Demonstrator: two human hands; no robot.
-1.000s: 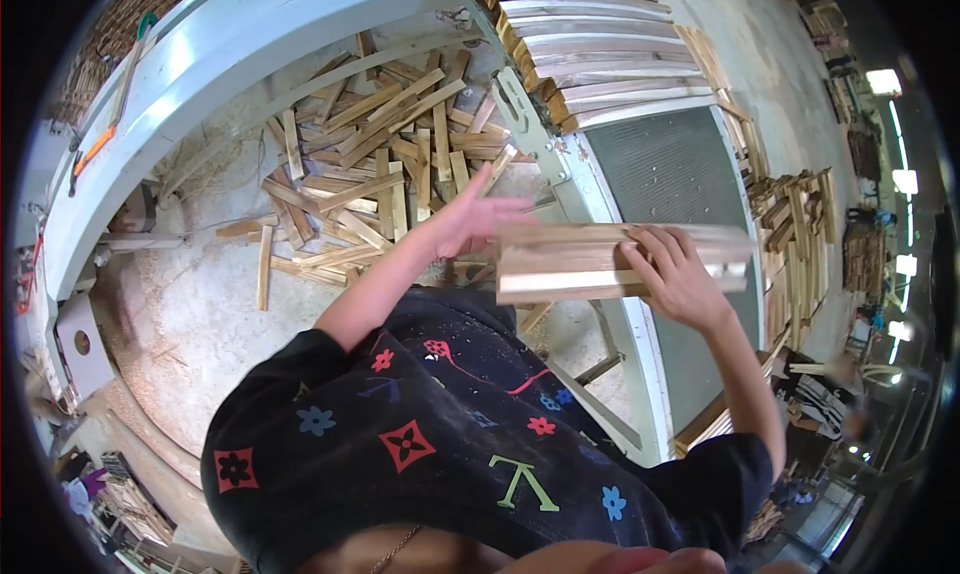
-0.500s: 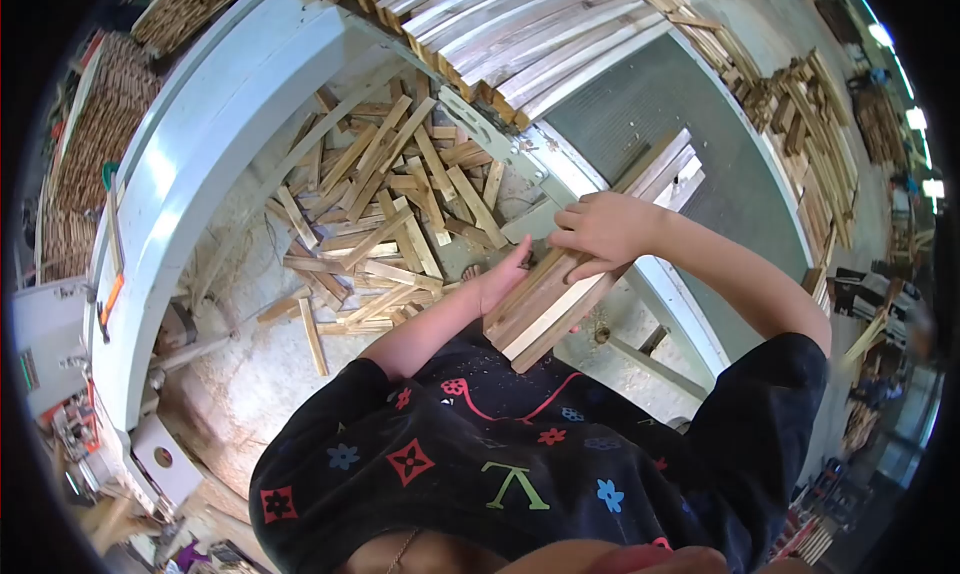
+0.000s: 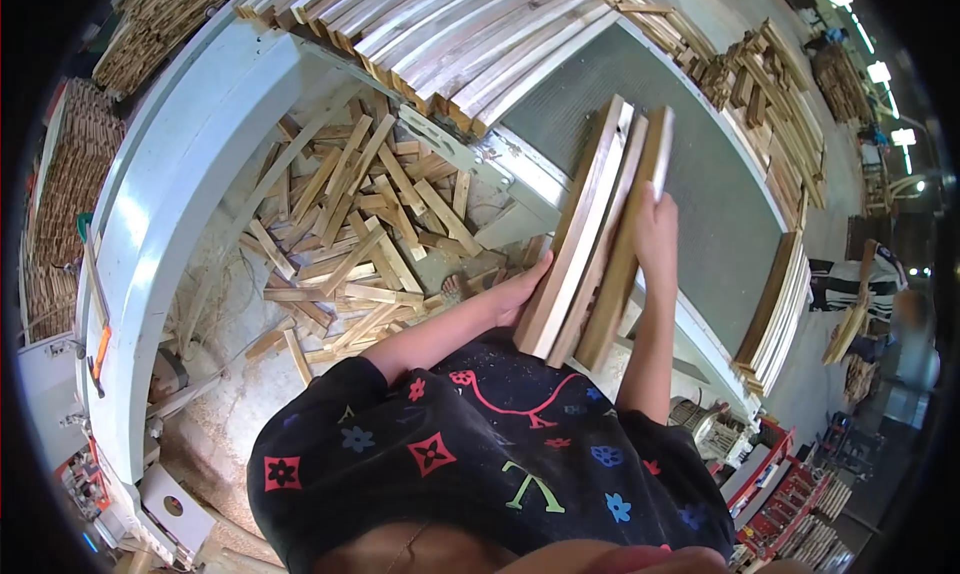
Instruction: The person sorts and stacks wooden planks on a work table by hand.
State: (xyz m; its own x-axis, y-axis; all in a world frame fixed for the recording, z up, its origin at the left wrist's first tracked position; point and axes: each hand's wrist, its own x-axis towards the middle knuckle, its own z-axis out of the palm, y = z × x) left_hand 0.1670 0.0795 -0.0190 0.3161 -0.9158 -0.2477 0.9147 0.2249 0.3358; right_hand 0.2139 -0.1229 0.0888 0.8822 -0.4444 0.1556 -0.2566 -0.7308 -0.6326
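Several wooden strips point(image 3: 576, 242) lie side by side, slanting from the machine's dark bed point(image 3: 700, 139) back to my shirt front. My left hand point(image 3: 518, 292) is closed against the left side of this bundle, its thumb along the edge and the other fingers hidden beneath. On the opposite side, my right hand point(image 3: 657, 236) grips the rightmost wooden strip point(image 3: 627, 259), which stands a little apart from the others with a narrow gap. The far ends of the strips spread slightly over the bed.
A row of wooden strips point(image 3: 450, 39) rests along the bed's far left. Below lies a heap of short offcuts point(image 3: 360, 209) on the floor. A pale curved machine frame point(image 3: 150, 204) arcs at left. More strips point(image 3: 775, 319) sit stacked at right, with a person point(image 3: 865, 289) beyond.
My right hand has moved from on top of the bundle to its right side. The strips have turned more upright in view and parted slightly. My view has shifted right.
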